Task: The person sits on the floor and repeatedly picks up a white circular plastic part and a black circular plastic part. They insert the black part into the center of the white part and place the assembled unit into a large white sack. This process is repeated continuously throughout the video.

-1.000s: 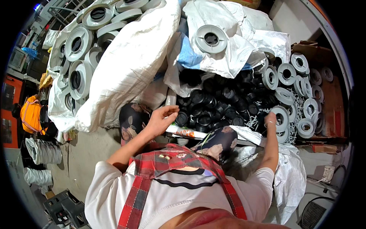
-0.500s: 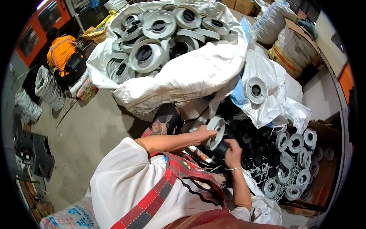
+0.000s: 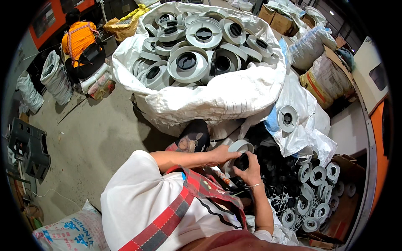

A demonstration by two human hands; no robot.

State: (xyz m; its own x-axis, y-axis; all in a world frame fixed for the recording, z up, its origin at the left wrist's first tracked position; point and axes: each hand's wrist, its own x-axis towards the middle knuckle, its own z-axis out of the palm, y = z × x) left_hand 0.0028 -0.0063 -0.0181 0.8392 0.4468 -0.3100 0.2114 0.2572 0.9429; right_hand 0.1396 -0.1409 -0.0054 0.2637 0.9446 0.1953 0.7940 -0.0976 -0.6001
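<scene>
My left hand (image 3: pixel 223 155) is closed on a grey plastic ring (image 3: pixel 241 145), gripping it by its left side. With its fingers wrapped round a black round part (image 3: pixel 241 162), my right hand (image 3: pixel 250 170) holds that part against the ring's open middle. How far the black part sits inside the ring is hidden by my fingers. Right of my hands lies a heap of black round parts (image 3: pixel 270 163). Several loose grey rings (image 3: pixel 318 175) and thin pale rods (image 3: pixel 279 201) lie beside the heap, in and around a cardboard box (image 3: pixel 349 209).
A big white woven sack (image 3: pixel 209 100) filled with grey ring pieces with black centres (image 3: pixel 186 61) stands ahead. One such piece (image 3: pixel 287 118) rests on white sheeting at the right. A person in an orange top (image 3: pixel 79 42) sits far left, near upright sacks (image 3: pixel 56 79). A black crate (image 3: pixel 29 148) stands left.
My right hand has brought the black part up against the grey ring. The view has shifted, so the big sack appears further right.
</scene>
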